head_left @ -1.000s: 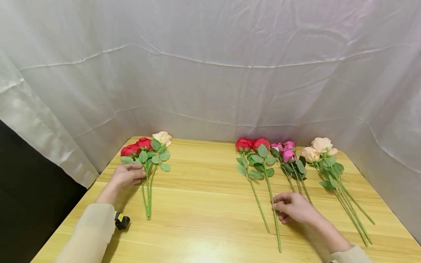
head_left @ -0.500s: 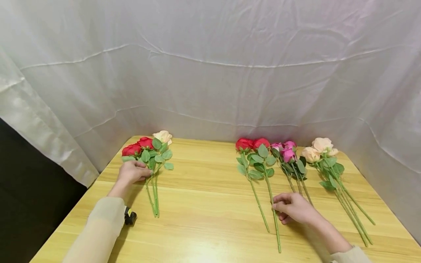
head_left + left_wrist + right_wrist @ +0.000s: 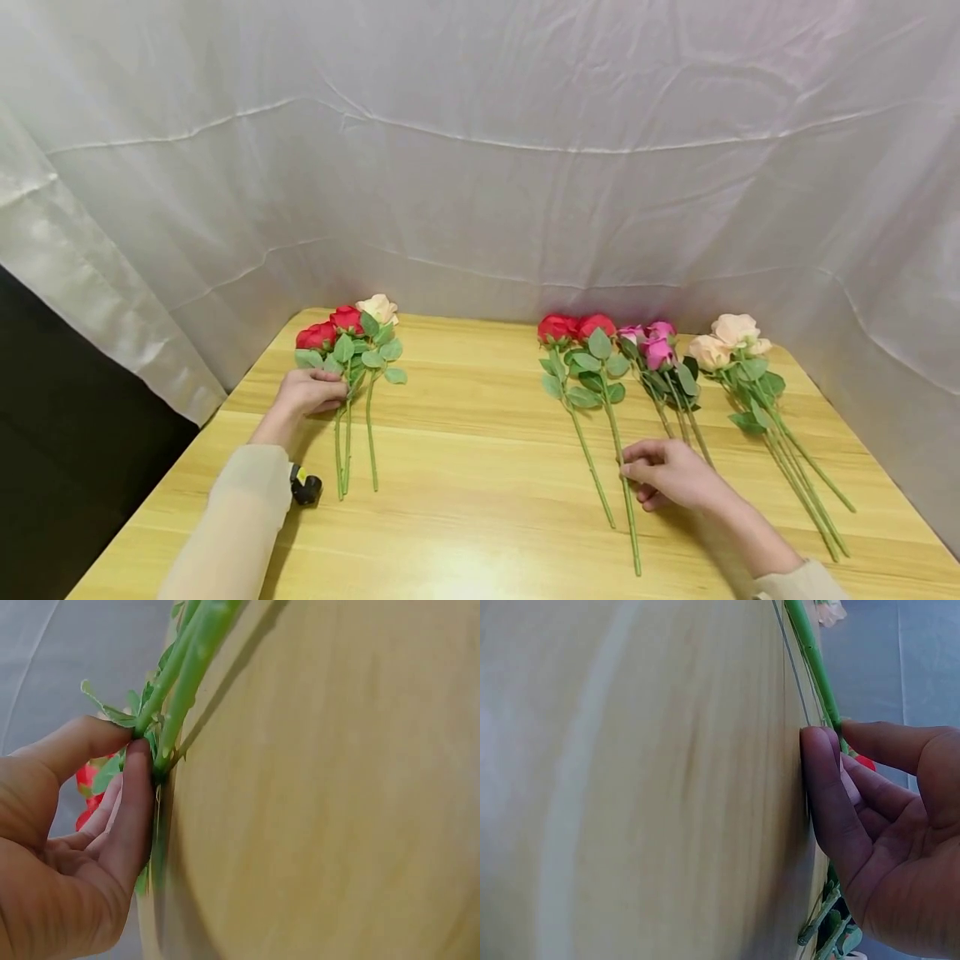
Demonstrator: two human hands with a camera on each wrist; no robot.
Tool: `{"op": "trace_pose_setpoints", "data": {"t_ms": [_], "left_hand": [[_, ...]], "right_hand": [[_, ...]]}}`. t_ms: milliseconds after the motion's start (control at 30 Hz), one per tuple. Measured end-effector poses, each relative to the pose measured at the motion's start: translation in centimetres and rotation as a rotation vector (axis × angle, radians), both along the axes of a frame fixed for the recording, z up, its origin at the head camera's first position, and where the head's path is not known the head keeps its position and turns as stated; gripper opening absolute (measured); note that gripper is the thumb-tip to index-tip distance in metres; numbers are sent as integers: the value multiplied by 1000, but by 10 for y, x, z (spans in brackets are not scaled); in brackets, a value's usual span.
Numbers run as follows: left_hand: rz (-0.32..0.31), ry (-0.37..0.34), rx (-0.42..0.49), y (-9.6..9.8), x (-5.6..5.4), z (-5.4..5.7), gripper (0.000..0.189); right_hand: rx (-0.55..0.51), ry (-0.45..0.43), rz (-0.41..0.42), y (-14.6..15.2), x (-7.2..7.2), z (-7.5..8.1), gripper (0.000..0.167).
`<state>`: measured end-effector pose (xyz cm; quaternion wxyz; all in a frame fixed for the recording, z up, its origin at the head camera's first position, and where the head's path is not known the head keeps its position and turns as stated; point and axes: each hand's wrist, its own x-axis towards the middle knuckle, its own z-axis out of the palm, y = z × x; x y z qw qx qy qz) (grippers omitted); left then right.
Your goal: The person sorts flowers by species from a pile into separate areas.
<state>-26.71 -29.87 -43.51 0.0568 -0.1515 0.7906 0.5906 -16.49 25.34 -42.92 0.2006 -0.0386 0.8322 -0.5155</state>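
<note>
On the left, two red roses [image 3: 317,336] lie beside a peach rose [image 3: 378,309], all with green leaves. My left hand [image 3: 309,393] pinches a red rose's stem below the leaves; the left wrist view shows two stems [image 3: 184,682] close together at its thumb and fingertip. The peach rose's stem [image 3: 371,442] lies apart, to the right. Over on the right side, my right hand [image 3: 671,473] pinches the stem [image 3: 628,508] of a red rose [image 3: 596,326] between thumb and fingers. Another red rose [image 3: 557,327] lies just left of it.
Several magenta and pink roses [image 3: 658,350] lie right of the red pair, with their stems partly behind my right hand. Several peach roses [image 3: 735,331] lie at the far right of the wooden table [image 3: 465,433]. A pale curtain [image 3: 480,208] hangs behind the table's back edge.
My left hand has shifted right with the red roses, and the flower heads moved right too. The peach rose's stem now lies separate from the red roses' stems. My right hand stays put.
</note>
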Motion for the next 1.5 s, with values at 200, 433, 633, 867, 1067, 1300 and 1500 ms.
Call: {"op": "trace_pose_setpoints", "data": {"t_ms": [200, 433, 633, 867, 1067, 1300, 1500], "left_hand": [[-4, -25, 145, -3, -2, -1, 48], [-41, 8, 139, 0, 1, 3, 48], [-47, 5, 132, 1, 3, 2, 47], [-23, 2, 178, -5, 9, 7, 48], [-24, 22, 255, -1, 13, 20, 57], [4, 61, 377, 18, 23, 33, 69], [45, 127, 477, 42, 31, 41, 65]], "right_hand": [[-8, 3, 1, 1, 1, 0, 41], [14, 17, -19, 0, 2, 0, 42], [45, 26, -53, -2, 2, 0, 42], [39, 37, -83, -3, 2, 4, 40], [39, 155, -159, -1, 2, 8, 48], [-82, 263, -226, -4, 2, 11, 56], [-158, 407, -236, -12, 3, 12, 55]]}}
